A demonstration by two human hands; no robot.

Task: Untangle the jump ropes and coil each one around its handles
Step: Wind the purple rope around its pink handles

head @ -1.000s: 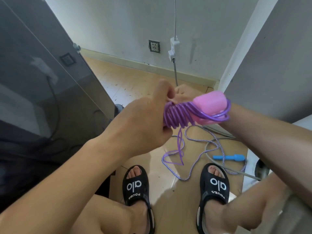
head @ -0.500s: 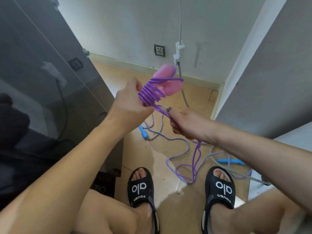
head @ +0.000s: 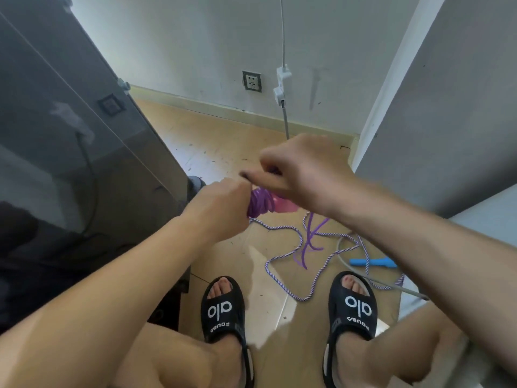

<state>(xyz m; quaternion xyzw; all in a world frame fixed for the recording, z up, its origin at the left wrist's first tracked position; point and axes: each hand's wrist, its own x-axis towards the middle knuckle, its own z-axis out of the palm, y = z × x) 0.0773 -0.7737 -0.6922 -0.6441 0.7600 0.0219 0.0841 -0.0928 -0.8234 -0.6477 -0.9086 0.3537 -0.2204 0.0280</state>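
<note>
My left hand (head: 221, 208) grips the pink handles (head: 282, 206) of a purple jump rope, with a thick purple coil (head: 260, 204) wound round them. My right hand (head: 305, 169) is above the coil, fingers curled, pinching the purple rope as it passes over the handles; motion blur hides the exact grip. A loose purple tail (head: 309, 242) hangs down to the floor. A second rope, purple-and-white braided (head: 282, 228), lies in loops on the floor, with a blue handle (head: 372, 262) at the right.
My feet in black slides (head: 223, 306) stand on the tan floor below the ropes. A dark glass cabinet (head: 84, 163) fills the left, a grey wall panel (head: 447, 107) the right. A grey cable (head: 285, 119) hangs from a wall socket.
My right hand rose from below the coil to above it, carrying the purple rope over the handles. My left hand and the coil dropped lower. The loose tail is shorter.
</note>
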